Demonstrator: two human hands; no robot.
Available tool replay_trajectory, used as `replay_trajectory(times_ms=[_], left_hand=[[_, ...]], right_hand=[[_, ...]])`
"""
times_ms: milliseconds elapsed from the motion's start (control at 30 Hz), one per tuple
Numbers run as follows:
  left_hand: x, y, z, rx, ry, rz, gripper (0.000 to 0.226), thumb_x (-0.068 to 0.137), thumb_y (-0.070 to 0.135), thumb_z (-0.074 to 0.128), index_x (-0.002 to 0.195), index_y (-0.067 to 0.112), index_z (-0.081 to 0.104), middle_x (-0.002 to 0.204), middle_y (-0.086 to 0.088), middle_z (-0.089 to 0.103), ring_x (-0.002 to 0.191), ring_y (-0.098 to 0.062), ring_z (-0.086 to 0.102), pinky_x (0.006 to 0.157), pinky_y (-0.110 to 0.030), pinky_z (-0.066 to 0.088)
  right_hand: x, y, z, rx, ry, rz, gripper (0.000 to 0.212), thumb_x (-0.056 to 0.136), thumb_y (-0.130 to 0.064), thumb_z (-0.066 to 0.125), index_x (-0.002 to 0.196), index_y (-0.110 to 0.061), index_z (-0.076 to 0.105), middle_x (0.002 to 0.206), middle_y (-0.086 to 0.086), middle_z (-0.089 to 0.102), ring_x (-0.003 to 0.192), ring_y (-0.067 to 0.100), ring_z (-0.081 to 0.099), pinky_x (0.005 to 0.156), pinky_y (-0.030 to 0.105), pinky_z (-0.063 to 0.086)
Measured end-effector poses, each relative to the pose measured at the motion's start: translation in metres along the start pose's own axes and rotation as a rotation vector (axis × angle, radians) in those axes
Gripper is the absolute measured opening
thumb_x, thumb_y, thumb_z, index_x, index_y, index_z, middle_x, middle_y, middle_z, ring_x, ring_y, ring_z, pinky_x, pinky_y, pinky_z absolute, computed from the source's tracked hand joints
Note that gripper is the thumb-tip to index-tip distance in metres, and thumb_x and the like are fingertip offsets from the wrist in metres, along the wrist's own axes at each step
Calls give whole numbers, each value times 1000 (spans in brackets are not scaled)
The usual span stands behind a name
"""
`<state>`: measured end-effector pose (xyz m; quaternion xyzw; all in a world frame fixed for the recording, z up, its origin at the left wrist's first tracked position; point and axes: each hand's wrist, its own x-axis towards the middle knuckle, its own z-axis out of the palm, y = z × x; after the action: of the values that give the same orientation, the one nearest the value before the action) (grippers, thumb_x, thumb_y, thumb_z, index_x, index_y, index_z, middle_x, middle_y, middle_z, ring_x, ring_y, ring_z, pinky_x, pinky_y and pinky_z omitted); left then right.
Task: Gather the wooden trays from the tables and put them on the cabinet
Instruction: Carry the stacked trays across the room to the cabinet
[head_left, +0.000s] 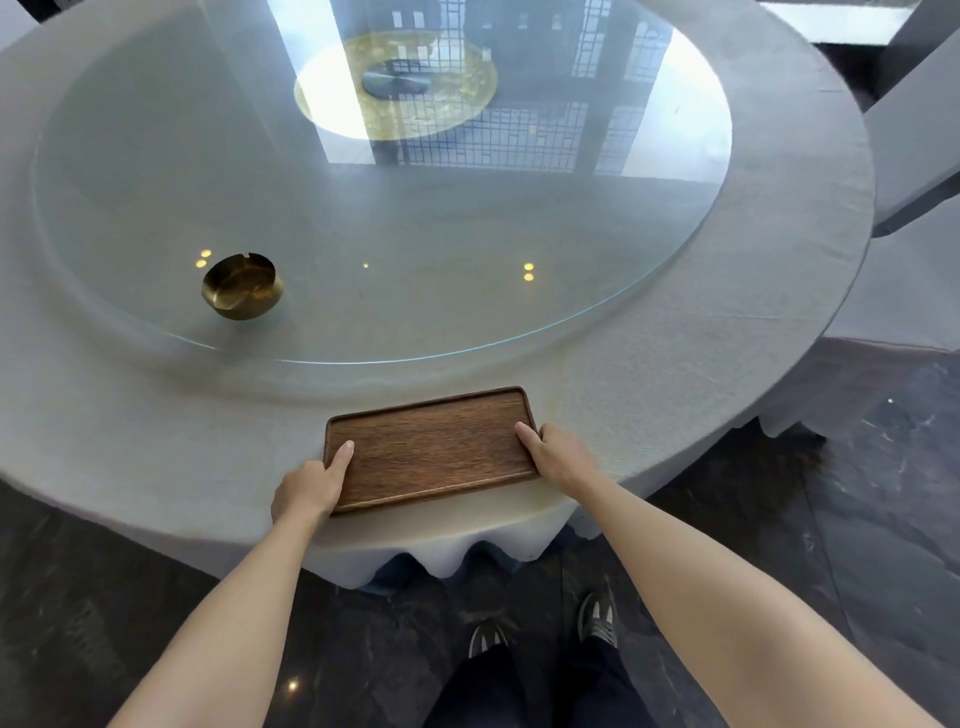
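A dark rectangular wooden tray (431, 447) lies empty near the front edge of a round table covered in grey cloth (130, 431). My left hand (311, 486) grips the tray's left short end, thumb on top of the rim and fingers hidden below. My right hand (558, 454) holds the right short end the same way, thumb resting inside the rim. The tray sits flat or nearly flat on the cloth; I cannot tell whether it is lifted. No cabinet is in view.
A large glass turntable (395, 218) covers the table's middle, with a brass ashtray (242, 286) on its left front. A grey covered chair (919, 130) stands at the right. Dark stone floor (857, 493) surrounds the table; my shoes (543, 626) stand below its edge.
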<state>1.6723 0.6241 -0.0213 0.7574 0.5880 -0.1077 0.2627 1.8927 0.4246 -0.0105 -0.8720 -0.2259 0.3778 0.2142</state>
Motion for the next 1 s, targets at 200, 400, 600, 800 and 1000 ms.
replay_trajectory(times_ms=[200, 400, 600, 800, 1000], left_hand=[[-4, 26, 6, -28, 41, 28, 65, 89, 60, 31, 77, 3, 61, 84, -15, 58, 78, -30, 48, 72, -35, 38], [-21, 103, 22, -48, 48, 145, 63, 87, 60, 36, 76, 5, 65, 97, -24, 68, 87, -36, 56, 71, -33, 37], [-55, 217, 50, -32, -4, 322, 64, 86, 63, 34, 79, 8, 66, 92, -18, 70, 89, -35, 61, 71, -34, 41], [-116, 366, 97, -20, -77, 544, 64, 88, 61, 33, 83, 6, 66, 96, -20, 68, 91, -35, 59, 71, -34, 40], [-198, 508, 159, 12, -173, 785, 59, 88, 60, 35, 59, 12, 55, 81, -14, 62, 80, -31, 55, 68, -33, 39]], right_hand=[[-3, 19, -14, 150, 43, 22, 46, 92, -53, 34, 84, -10, 49, 87, 9, 57, 83, 28, 55, 72, 36, 40], [-13, 70, -65, 238, 153, 71, 48, 91, -55, 34, 87, -10, 52, 88, 8, 61, 83, 25, 58, 73, 38, 44], [-38, 141, -147, 333, 324, 136, 44, 89, -58, 36, 78, -17, 48, 82, 4, 60, 72, 18, 58, 61, 32, 44], [-83, 238, -245, 465, 544, 239, 46, 89, -56, 38, 80, -13, 49, 92, 13, 64, 85, 32, 63, 80, 49, 53], [-139, 344, -330, 542, 791, 377, 42, 91, -51, 42, 76, -11, 45, 92, 18, 62, 94, 38, 61, 80, 42, 49]])
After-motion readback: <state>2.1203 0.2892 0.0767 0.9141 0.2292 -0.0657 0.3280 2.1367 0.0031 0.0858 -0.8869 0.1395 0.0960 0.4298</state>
